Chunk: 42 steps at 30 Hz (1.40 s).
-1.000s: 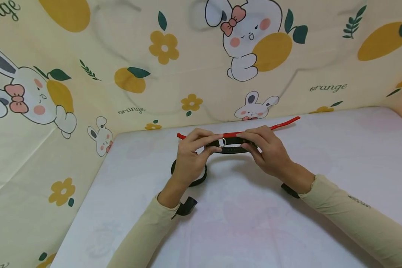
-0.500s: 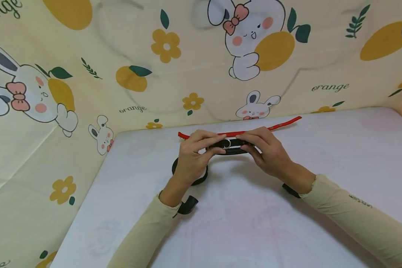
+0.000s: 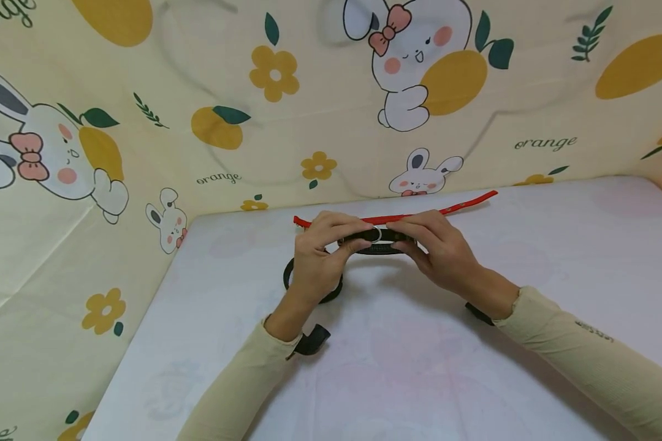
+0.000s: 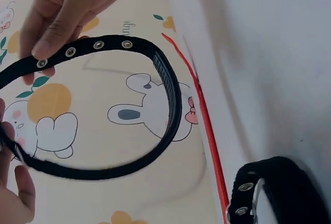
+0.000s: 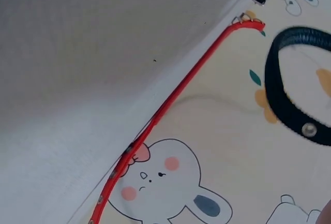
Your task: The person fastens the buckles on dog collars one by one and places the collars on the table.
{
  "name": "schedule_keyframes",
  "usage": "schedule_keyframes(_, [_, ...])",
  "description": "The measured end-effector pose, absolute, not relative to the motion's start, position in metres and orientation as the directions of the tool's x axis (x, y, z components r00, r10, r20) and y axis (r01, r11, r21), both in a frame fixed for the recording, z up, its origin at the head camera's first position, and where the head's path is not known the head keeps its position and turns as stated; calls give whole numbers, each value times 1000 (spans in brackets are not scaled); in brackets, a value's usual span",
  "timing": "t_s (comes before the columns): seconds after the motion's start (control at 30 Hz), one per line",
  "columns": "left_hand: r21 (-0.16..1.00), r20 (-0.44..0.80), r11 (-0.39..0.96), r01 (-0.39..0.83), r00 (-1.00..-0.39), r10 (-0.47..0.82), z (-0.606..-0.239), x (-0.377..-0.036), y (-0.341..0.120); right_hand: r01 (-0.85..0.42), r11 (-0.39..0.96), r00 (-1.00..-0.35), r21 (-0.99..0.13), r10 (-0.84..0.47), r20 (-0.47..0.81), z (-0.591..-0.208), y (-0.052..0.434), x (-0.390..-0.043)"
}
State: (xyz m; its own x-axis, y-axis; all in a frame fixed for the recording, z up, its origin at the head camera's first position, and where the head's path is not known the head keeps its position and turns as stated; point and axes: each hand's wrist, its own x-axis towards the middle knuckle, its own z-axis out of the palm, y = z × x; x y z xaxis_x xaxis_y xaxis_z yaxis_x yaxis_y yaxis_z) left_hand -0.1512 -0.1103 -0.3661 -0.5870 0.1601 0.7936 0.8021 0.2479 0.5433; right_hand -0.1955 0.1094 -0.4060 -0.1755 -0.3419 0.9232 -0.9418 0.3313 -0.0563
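Note:
Between both hands a black collar with metal eyelets [image 3: 388,235] is held up as a loop above the table. My left hand [image 3: 317,254] pinches its left part between thumb and fingers, close to a metal D-ring [image 3: 376,234]. My right hand [image 3: 441,248] grips the strap's right part; in the left wrist view its thumb and fingers are on the eyelet row. The right wrist view shows the collar's curved side [image 5: 279,84], while only a bit of hand appears at the lower corner.
Behind the hands a red collar [image 3: 469,203] lies stretched along the table's back edge. A second black collar [image 4: 289,182], curled into a ring, is on the table beside my left hand. A rabbit-print cloth [image 3: 276,135] rises at the back and left of the white table [image 3: 386,367].
The D-ring has shifted slightly to the right beside the left fingertips. Fingertips of the two hands are a little closer together. The red collar and second black collar stay in place.

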Motion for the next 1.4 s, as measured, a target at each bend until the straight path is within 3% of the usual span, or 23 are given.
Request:
schedule_keyframes(0.27, [779,620,154,607,-782,-54,-354,-152,-123,-899,416,-296,-134,-355,887,-410,111,-197])
schedule_keyframes(0.4, [834,547,156,530,-831,-101,-351,-153,-124,-884,428,-353,-186,-352,867,-412,114,-197])
schedule_keyframes(0.57, [831,540,208,516,-837,-81,-350,-154,-123,-870,431,-391,-238,-311,866,-413,117,-196])
schedule_keyframes(0.73, [783,580,304,543,-814,-41,-351,-154,-124,-873,421,-386,-247,-287,877,-412,117,-197])
schedule_keyframes(1.2, [759,588,275,590,-803,100,-354,-153,-124,-906,351,-334,-236,-251,908,-409,113,-197])
schedule_keyframes(1.4, [764,586,292,575,-808,58,-356,-156,-127,-888,409,-346,-210,-296,890,-411,113,-198])
